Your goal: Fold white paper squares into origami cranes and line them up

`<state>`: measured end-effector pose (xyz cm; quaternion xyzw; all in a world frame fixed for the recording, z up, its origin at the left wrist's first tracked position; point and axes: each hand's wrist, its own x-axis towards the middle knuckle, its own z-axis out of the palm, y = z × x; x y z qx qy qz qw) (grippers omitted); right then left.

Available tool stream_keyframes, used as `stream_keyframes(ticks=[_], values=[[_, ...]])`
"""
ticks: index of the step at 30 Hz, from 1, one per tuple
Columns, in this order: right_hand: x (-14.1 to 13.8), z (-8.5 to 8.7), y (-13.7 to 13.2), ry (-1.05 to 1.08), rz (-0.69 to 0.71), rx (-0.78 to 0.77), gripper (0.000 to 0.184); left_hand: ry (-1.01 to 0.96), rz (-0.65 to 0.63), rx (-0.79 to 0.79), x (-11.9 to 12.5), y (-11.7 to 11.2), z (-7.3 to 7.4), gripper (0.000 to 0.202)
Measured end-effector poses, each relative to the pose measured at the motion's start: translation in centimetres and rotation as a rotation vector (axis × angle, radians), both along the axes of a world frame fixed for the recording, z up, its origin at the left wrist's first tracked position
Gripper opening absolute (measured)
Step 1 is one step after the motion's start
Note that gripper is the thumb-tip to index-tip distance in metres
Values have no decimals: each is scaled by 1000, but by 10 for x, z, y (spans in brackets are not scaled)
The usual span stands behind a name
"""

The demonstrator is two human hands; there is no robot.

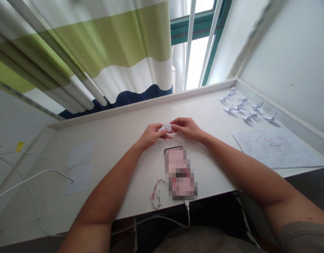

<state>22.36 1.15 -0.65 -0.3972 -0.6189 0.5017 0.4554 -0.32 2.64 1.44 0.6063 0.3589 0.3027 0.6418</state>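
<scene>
Over the middle of the white desk, a small piece of folded white paper (165,128) is held between both hands. My left hand (153,134) grips its left side, with the thumb on top and fingers underneath. At the right end, my right hand (186,128) pinches the paper between thumb and fingertips. The exact shape of the folds is too small to make out. Just below the hands lies a phone (179,172), its screen blurred out, with a beaded strap (156,195) beside its left edge.
Several folded paper cranes (247,107) stand at the desk's back right, behind a stack of written sheets (277,147). Paper pieces (79,167) lie at the left near white cables (46,172). A charging cable (188,211) hangs off the front edge. A curtain (111,42) hangs behind.
</scene>
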Motion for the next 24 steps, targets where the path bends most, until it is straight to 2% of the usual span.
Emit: stream_keyframes(ticks=[7,13,19,24], values=[[1,8,-3,-65,9,-46,43,21,0,-6,2,-2,1,48],[3,5,0,-39,37,-59,46,9,58,-51,3,-3,1,43],[0,3,0,-116,-10,34,36,2,35,-110,4,-3,0,56],[-1,6,-3,-152,-58,28,45,4,3,-75,3,-2,-3,63]])
